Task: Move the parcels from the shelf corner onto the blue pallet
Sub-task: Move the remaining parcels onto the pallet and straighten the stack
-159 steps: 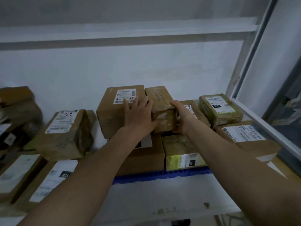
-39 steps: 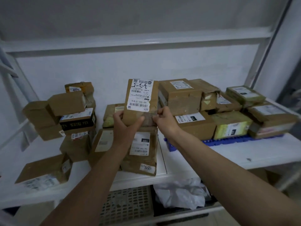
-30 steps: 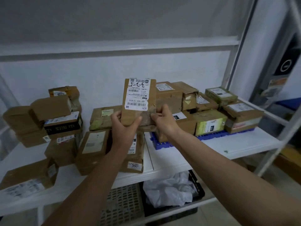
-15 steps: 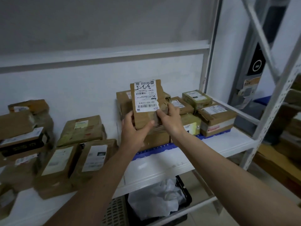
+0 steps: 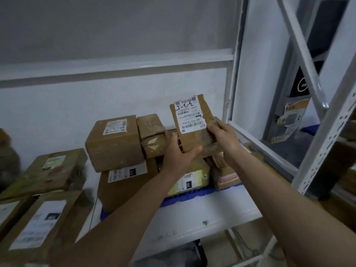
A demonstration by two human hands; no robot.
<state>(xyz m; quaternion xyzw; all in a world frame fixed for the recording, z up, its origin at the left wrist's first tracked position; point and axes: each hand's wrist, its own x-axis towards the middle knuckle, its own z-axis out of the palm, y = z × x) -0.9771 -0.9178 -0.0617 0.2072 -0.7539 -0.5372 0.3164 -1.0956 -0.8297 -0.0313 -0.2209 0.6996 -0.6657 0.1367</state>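
We hold the flat brown parcel [image 5: 192,124] upright above the blue pallet [image 5: 185,195], left hand [image 5: 179,155] cupping its base, right hand [image 5: 221,137] pinching its edge; it looks light, slightly crushable.

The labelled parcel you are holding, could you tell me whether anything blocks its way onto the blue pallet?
Stacked boxes already cover the blue pallet; the labelled parcel, held by both hands, can only go on top.

Dim cool light, soft overall blur, wide-angle bending at edges
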